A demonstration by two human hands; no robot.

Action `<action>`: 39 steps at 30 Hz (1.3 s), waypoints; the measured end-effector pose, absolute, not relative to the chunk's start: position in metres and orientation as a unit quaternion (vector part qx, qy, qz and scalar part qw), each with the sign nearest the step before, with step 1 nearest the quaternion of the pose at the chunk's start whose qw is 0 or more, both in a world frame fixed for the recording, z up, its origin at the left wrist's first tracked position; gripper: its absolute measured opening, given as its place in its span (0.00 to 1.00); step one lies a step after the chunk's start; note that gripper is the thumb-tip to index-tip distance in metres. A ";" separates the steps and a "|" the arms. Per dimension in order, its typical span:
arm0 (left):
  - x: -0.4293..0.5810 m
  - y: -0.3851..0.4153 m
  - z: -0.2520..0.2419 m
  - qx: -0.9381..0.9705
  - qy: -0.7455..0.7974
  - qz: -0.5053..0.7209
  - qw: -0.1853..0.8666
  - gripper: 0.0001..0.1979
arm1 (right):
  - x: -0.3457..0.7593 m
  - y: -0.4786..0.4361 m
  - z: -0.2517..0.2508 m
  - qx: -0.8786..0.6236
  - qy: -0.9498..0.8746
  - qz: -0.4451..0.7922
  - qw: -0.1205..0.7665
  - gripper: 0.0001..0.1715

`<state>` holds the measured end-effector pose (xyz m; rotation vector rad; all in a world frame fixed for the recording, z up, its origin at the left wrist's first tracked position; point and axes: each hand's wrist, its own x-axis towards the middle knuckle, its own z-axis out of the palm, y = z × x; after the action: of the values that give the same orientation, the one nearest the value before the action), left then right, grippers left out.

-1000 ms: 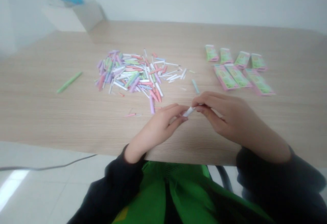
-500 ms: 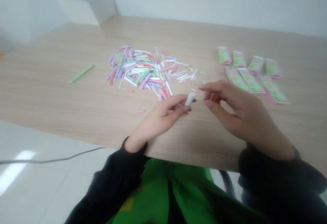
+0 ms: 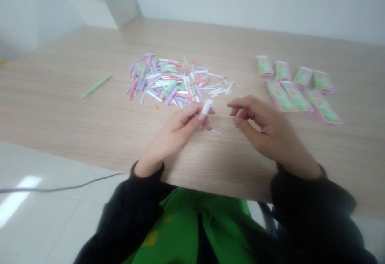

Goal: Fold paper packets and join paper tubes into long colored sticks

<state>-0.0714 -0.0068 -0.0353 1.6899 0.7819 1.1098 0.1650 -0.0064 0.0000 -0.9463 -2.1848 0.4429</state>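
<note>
Print on the far-right packets (image 3: 297, 91) is too blurred to read. The left hand (image 3: 177, 129) pinches a white tube (image 3: 206, 107) over the bench (image 3: 75, 127), near the stick pile (image 3: 174, 81). The right hand (image 3: 261, 129) hovers half-open, empty, just right of it.

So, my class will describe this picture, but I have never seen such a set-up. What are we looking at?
No machine here: one camera worn on a person's head looks down at their own two bare hands. The left hand pinches a small white tube in its fingers; the right hand hovers beside it, holding nothing visible. On the pale wooden table lie a heap of short pastel tubes, one long green stick apart on the left, and pink-and-green flat packets on the right.
</note>
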 end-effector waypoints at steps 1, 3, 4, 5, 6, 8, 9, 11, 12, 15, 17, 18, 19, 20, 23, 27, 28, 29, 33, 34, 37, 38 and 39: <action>-0.078 -0.007 -0.039 0.689 0.322 0.457 0.462 0.12 | 0.165 -0.004 -0.003 -0.365 -0.845 0.175 0.349 0.18; -0.093 -0.006 -0.047 0.676 0.327 0.480 0.452 0.13 | 0.166 0.000 -0.011 -0.364 -0.849 0.178 0.338 0.17; -0.101 -0.007 -0.051 0.668 0.342 0.491 0.443 0.12 | 0.166 0.004 -0.016 -0.365 -0.852 0.178 0.331 0.17; -0.109 -0.007 -0.055 0.658 0.363 0.499 0.432 0.12 | 0.166 0.007 -0.020 -0.364 -0.856 0.177 0.323 0.16; -0.118 -0.008 -0.059 0.649 0.383 0.503 0.424 0.11 | 0.166 0.011 -0.024 -0.362 -0.860 0.177 0.312 0.15; -0.134 -0.010 -0.066 0.629 0.408 0.512 0.420 0.11 | 0.166 0.020 -0.031 -0.358 -0.870 0.176 0.289 0.14; -0.142 -0.011 -0.069 0.618 0.413 0.519 0.423 0.11 | 0.166 0.024 -0.033 -0.357 -0.874 0.175 0.279 0.13; -0.155 -0.014 -0.074 0.593 0.419 0.538 0.428 0.10 | 0.166 0.033 -0.036 -0.359 -0.879 0.176 0.259 0.13; -0.160 -0.015 -0.076 0.581 0.423 0.547 0.429 0.10 | 0.166 0.037 -0.037 -0.363 -0.880 0.178 0.249 0.13; -0.167 -0.016 -0.081 0.555 0.433 0.561 0.436 0.10 | 0.161 0.051 -0.036 -0.392 -0.877 0.189 0.203 0.14; -0.166 -0.017 -0.083 0.545 0.440 0.560 0.443 0.10 | 0.154 0.064 -0.033 -0.447 -0.860 0.190 0.154 0.15; -0.165 -0.018 -0.084 0.543 0.444 0.559 0.442 0.10 | 0.149 0.071 -0.032 -0.482 -0.847 0.185 0.126 0.16; -0.163 -0.018 -0.084 0.544 0.450 0.557 0.438 0.09 | 0.142 0.079 -0.032 -0.515 -0.833 0.177 0.101 0.17; -0.161 -0.019 -0.083 0.547 0.457 0.555 0.430 0.09 | 0.136 0.087 -0.033 -0.541 -0.820 0.168 0.082 0.17; -0.159 -0.020 -0.081 0.571 0.476 0.537 0.400 0.09 | 0.116 0.108 -0.039 -0.564 -0.809 0.154 0.060 0.16; -0.161 -0.022 -0.082 0.586 0.494 0.515 0.384 0.10 | 0.104 0.126 -0.048 -0.559 -0.814 0.144 0.064 0.15; -0.162 -0.022 -0.082 0.584 0.497 0.514 0.384 0.10 | 0.105 0.130 -0.049 -0.559 -0.815 0.138 0.066 0.15; -0.162 -0.023 -0.083 0.580 0.500 0.515 0.385 0.10 | 0.108 0.134 -0.049 -0.559 -0.816 0.131 0.068 0.15; -0.162 -0.025 -0.083 0.571 0.498 0.523 0.391 0.10 | 0.129 0.153 -0.043 -0.567 -0.814 0.099 0.075 0.16; -0.162 -0.025 -0.083 0.570 0.498 0.523 0.392 0.10 | 0.134 0.159 -0.043 -0.569 -0.814 0.091 0.077 0.17; -0.161 -0.027 -0.084 0.557 0.504 0.527 0.397 0.10 | 0.144 0.182 -0.046 -0.564 -0.819 0.070 0.080 0.19; -0.161 -0.027 -0.084 0.553 0.506 0.528 0.399 0.09 | 0.146 0.190 -0.048 -0.561 -0.821 0.065 0.080 0.19; -0.161 -0.028 -0.084 0.550 0.507 0.528 0.402 0.09 | 0.147 0.198 -0.051 -0.559 -0.823 0.060 0.079 0.19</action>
<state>-0.1611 -0.0276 -0.0842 1.3901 1.2818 1.3358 0.1472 0.1976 -0.0511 -1.6740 -2.4636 0.1794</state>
